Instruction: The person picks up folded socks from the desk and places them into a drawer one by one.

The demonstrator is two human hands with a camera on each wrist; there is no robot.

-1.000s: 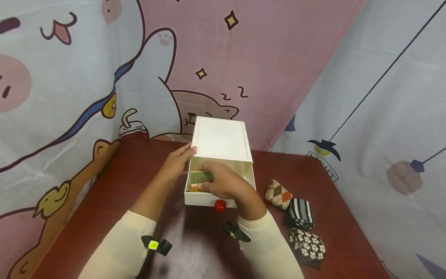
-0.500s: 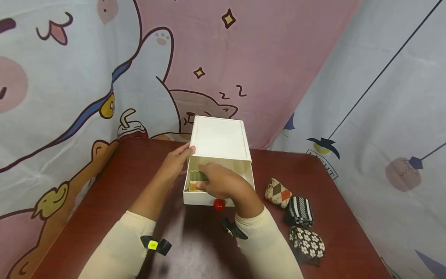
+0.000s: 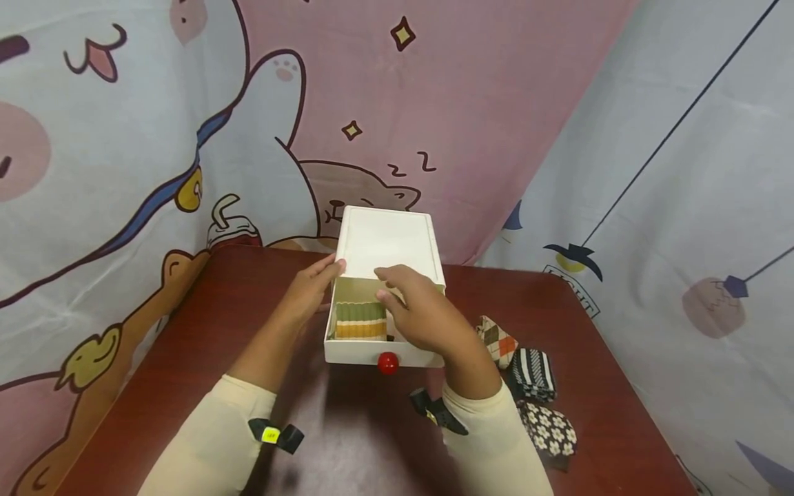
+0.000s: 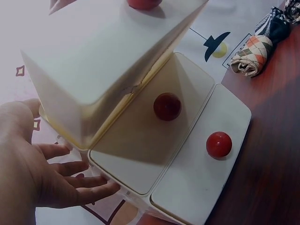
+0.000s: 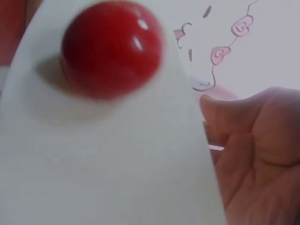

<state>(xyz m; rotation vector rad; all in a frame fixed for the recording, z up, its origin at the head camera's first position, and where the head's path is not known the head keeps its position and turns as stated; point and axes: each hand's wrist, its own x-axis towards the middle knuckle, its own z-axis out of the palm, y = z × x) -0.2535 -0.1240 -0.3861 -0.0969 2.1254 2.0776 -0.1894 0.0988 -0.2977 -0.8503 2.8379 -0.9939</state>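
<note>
A white drawer box point(image 3: 387, 241) stands at the table's far middle, its drawer point(image 3: 356, 351) pulled out toward me, with a red knob point(image 3: 387, 362) on the front. A folded green-and-orange striped sock point(image 3: 360, 321) lies in the drawer's left half. My left hand point(image 3: 329, 272) rests with straight fingers against the box's left side; in the left wrist view the left hand point(image 4: 61, 164) lies flat beside the box point(image 4: 108, 61). My right hand point(image 3: 387, 286) hovers over the drawer's right half, fingers relaxed, holding nothing. The right wrist view shows the knob point(image 5: 112, 47) close up, blurred.
Three folded socks lie on the red-brown table point(image 3: 186, 344) right of the drawer: an argyle one point(image 3: 499, 341), a black-and-white striped one point(image 3: 533, 374) and a floral one point(image 3: 552, 430). Cartoon-printed cloth point(image 3: 124, 138) hangs close behind and to both sides.
My right hand has let go of the striped sock and lifted back to the right; the sock now lies uncovered in the drawer. The left hand has stayed on the box.
</note>
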